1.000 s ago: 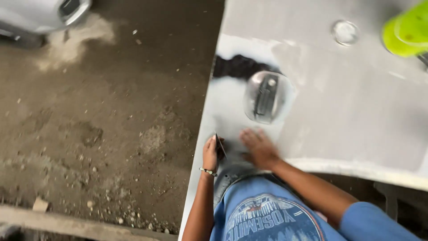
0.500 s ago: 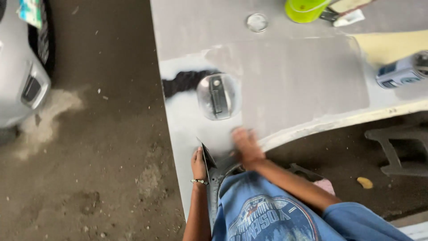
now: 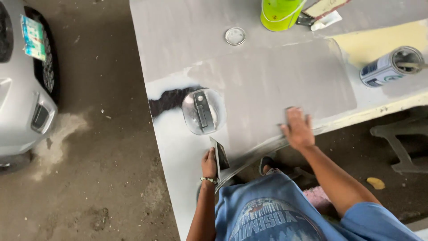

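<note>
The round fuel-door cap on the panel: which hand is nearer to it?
Left. The left hand, holding a flat scraper, sits just below the round cap. The right hand presses flat on the grey panel, farther to the cap's right.

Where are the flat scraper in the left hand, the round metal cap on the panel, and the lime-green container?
Flat scraper (image 3: pixel 220 154), head view, blade middle.
Round metal cap (image 3: pixel 203 111), head view, centre handle.
Lime-green container (image 3: pixel 280 12), head view, side wall.

Green bucket (image 3: pixel 280 12), tin can (image 3: pixel 388 67), round lid (image 3: pixel 235 36), silver car (image 3: pixel 22 85) nr left edge.
</note>
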